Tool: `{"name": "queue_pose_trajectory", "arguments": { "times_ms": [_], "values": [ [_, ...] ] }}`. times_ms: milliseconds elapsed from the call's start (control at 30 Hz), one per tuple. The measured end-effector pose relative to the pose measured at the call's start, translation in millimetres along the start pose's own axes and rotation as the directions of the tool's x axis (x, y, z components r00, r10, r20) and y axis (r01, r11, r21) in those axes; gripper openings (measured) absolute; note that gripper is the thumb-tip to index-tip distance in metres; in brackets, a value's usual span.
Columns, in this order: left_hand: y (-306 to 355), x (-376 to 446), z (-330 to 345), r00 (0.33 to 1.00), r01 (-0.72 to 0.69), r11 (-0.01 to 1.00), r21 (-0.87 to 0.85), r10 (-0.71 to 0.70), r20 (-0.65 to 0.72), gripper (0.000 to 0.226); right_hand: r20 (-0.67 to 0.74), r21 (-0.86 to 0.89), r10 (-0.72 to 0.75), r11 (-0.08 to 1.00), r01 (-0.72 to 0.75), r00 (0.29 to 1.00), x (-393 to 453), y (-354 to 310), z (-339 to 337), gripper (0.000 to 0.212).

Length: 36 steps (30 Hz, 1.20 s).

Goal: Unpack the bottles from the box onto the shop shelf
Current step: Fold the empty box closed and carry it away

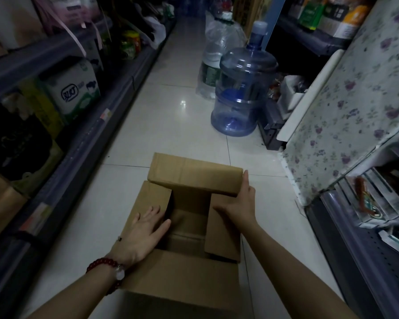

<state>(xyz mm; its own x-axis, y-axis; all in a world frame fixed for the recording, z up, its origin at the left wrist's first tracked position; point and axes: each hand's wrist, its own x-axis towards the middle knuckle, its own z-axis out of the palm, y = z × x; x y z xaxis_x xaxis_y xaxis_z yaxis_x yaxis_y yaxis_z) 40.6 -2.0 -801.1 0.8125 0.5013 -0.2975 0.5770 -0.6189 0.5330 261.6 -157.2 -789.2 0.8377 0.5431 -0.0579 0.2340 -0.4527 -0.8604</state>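
Your left hand (145, 233) lies spread flat on the near-left flap, pinning it; your right hand (238, 199) grips the far flap to open the box (182, 277) on the floor. Bottles inside aren't visible, probably shadowed.

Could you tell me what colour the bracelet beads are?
Dark red, on the left wrist bracelet; clearest in the head view.

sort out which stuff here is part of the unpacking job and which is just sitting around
Part of the job:
cardboard box, flaps partly open
left hand flat on the left flap
right hand holding the far flap
left shelf

Just sitting around:
blue water jug
clear water bottle
milk carton case
floral cloth
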Motion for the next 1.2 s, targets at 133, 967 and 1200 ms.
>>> {"name": "queue_pose_trajectory", "arguments": {
  "times_ms": [133, 967, 1200],
  "values": [
    [1.6, 0.9, 2.2, 1.000, 0.004, 1.000, 0.006, -0.004, 0.007, 0.104, -0.053, -0.018, -0.012, 1.000, 0.011, 0.999, 0.8, -3.4, -6.9, 0.130],
    [-52.3, -74.4, -24.7, 0.973, 0.069, 0.978, -0.197, -0.109, -0.203, 0.048, 0.242, -0.380, -0.131, 0.899, 0.218, 0.962, -69.0, 10.7, -19.1, 0.040],
    [-92.7, -102.5, -14.4, 0.970, 0.146, 0.968, -0.202, -0.180, -0.164, 0.048, 0.252, -0.400, -0.142, 0.885, 0.237, 0.957, -74.2, 17.0, -22.1, 0.073]
  ]
}}
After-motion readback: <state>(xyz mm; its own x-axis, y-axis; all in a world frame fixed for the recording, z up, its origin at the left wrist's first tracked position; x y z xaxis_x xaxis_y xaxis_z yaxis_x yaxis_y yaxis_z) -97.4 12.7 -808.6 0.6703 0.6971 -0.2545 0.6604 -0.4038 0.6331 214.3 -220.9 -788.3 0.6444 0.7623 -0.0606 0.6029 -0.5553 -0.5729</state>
